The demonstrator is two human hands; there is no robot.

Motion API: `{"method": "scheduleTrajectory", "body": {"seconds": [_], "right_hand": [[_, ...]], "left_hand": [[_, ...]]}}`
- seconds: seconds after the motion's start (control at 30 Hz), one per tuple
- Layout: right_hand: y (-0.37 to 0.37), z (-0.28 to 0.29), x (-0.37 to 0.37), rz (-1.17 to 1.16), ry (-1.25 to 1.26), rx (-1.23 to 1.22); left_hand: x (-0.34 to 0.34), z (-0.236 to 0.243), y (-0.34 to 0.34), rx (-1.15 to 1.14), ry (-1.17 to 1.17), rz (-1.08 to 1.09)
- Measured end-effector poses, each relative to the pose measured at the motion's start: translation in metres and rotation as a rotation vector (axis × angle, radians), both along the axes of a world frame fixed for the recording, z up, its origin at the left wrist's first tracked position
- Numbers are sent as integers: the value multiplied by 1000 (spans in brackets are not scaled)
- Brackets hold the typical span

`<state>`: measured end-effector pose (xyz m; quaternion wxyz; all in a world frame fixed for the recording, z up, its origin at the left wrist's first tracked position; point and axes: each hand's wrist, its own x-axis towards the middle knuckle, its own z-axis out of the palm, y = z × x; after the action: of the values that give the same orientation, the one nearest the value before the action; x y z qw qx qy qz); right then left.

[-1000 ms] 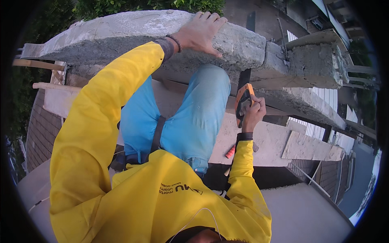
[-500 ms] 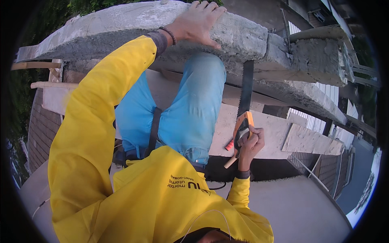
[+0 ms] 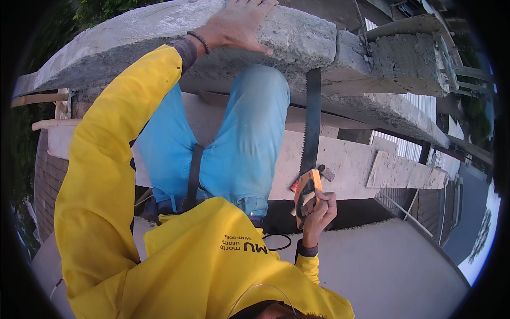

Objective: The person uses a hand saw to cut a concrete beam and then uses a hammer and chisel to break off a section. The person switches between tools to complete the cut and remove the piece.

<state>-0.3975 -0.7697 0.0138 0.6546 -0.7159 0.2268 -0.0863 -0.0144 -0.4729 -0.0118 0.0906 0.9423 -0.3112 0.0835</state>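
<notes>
My left hand (image 3: pixel 234 27) lies with fingers spread on top of a rough grey concrete beam (image 3: pixel 154 34). My right hand (image 3: pixel 319 217) is wrapped round the orange-and-black handle of a handsaw (image 3: pixel 312 125). The toothed dark blade runs away from me, and its far end meets the beam's underside near a vertical crack or joint; whether it goes into the concrete is hidden. Behind the saw handle, a dark cylindrical piece (image 3: pixel 326 173) and a bit of something red show on a pale ledge (image 3: pixel 348 159).
My knees in blue trousers (image 3: pixel 247 127) are bent under the beam. A loose flat board (image 3: pixel 406 173) rests on the ledge at right. Further concrete (image 3: pixel 409 117) and corrugated sheets lie beyond. A tiled roof (image 3: pixel 50 181) and foliage are at left.
My right hand has drawn the saw back toward me, so more of the blade shows. The dark cylindrical piece has come into sight. My left hand stays on the beam; the whole view has shifted slightly.
</notes>
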Motion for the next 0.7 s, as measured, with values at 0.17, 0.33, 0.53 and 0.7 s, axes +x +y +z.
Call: {"method": "scheduleTrajectory", "body": {"seconds": [0.17, 0.33, 0.53, 0.7], "right_hand": [[0, -92, 189, 86, -74, 88], [-11, -86, 127, 134, -105, 62], [-15, -12, -29, -36, 88, -6], [-1, -104, 168, 110, -198, -91]], "left_hand": [[9, 1, 4, 3, -137, -31], [6, -1, -2, -16, -33, -44], [2, -3, 3, -2, -51, -18], [-3, 0, -1, -12, -59, -24]]}}
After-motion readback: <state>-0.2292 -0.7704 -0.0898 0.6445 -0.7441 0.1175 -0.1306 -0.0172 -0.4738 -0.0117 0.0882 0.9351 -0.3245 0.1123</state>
